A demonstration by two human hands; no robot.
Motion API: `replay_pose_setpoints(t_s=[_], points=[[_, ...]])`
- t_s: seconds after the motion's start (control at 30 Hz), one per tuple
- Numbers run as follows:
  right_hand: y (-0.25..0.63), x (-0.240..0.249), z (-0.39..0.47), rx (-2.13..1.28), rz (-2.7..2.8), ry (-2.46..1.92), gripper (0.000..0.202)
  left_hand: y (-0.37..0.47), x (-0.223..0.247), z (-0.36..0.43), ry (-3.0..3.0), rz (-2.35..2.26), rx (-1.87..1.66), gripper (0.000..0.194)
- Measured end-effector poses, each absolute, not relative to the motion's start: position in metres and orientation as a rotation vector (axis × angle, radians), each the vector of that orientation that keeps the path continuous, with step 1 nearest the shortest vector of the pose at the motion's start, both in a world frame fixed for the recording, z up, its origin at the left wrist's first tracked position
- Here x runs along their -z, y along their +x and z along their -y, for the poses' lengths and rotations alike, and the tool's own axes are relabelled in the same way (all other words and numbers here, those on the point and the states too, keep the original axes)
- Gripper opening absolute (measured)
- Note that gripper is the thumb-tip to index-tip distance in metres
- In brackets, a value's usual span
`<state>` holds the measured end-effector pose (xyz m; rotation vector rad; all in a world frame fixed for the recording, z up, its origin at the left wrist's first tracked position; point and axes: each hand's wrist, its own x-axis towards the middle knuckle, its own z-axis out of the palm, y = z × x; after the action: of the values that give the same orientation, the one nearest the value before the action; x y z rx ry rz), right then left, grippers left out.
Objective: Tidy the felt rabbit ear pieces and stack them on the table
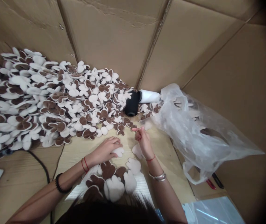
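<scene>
My left hand (108, 149) rests low over the board, its thumb and fingers closed around a small white plush piece (119, 151). My right hand (144, 141) is raised just to the right, index finger pointing left and the other fingers curled in; anything pinched there is too small to make out. Under my right wrist lies another white plush piece (137, 151). Closer to me are several loose paw-shaped pieces, among them a white one (114, 188) and a brown one with a pale edge (108, 169).
A large heap of brown and white plush pieces (72, 90) fills the left and back. Behind my hands are a black thread cone (131, 104) and a white thread cone (149, 96). A clear plastic bag (193, 130) lies right, near a red cutter (210, 184). Cardboard walls (109, 37) enclose the back.
</scene>
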<state>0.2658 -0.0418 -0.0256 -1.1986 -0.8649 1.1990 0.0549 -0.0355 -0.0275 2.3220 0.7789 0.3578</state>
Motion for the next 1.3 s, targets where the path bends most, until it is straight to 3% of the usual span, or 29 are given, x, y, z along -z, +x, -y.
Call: replay_pose_setpoints(t_s=[0.17, 0.3, 0.43, 0.5, 0.83, 1.3], points=[[0.266, 0.028, 0.042, -1.216, 0.942, -1.302, 0.050, 0.053, 0.034, 0.029, 2.375, -1.027, -0.598, 0.018], [0.265, 0.030, 0.044, -1.210, 1.080, -1.377, 0.038, 0.051, 0.042, 0.025, 2.508, -1.010, -0.581, 0.020], [0.263, 0.031, 0.045, -1.214, 1.124, -1.399, 0.033, 0.051, 0.040, 0.033, 2.563, -1.000, -0.412, 0.047], [0.262, 0.030, 0.046, -1.211, 1.128, -1.402, 0.031, 0.051, 0.035, 0.035, 2.548, -1.000, -0.408, 0.051], [0.253, 0.033, 0.049, -1.242, 1.189, -1.340, 0.022, 0.055, 0.033, 0.032, 2.148, -1.116, -0.606, 0.012], [0.233, 0.048, 0.054, -1.064, 1.864, -1.335, 0.023, 0.052, 0.039, 0.031, 2.337, -0.995, -0.557, 0.003]])
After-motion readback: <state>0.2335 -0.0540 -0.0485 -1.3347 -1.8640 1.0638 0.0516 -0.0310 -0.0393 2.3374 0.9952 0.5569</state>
